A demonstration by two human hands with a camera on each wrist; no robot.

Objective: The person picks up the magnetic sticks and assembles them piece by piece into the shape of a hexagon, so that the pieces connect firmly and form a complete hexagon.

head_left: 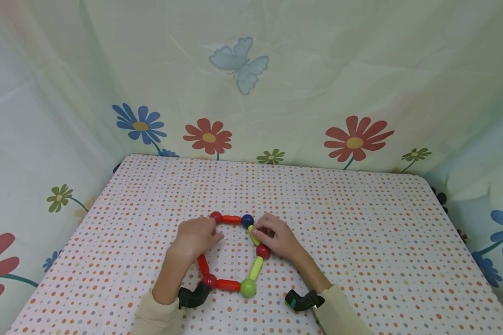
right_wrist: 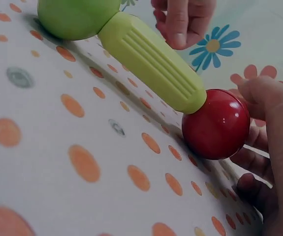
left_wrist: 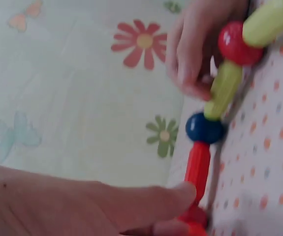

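Observation:
Magnetic rods and balls lie joined in a ring on the table. My left hand (head_left: 194,237) covers the ring's left side, fingers curled at a red rod, mostly hidden, beside the upper-left red ball (head_left: 215,217). From that ball a red rod (head_left: 231,219) runs to the blue ball (head_left: 247,220). My right hand (head_left: 278,235) pinches the upper yellow-green rod (left_wrist: 225,91) between the blue ball and a red ball (right_wrist: 216,124). Below come another yellow-green rod (right_wrist: 153,61), the green ball (head_left: 248,288), a red rod (head_left: 228,285), the lower-left red ball (head_left: 209,280) and a red rod (head_left: 203,264).
A white dotted cloth covers the table (head_left: 339,218). Behind it hangs a curtain (head_left: 293,60) printed with flowers and a butterfly. Dark wrist devices (head_left: 194,296) sit at both sleeves, the left one near the lower-left red ball.

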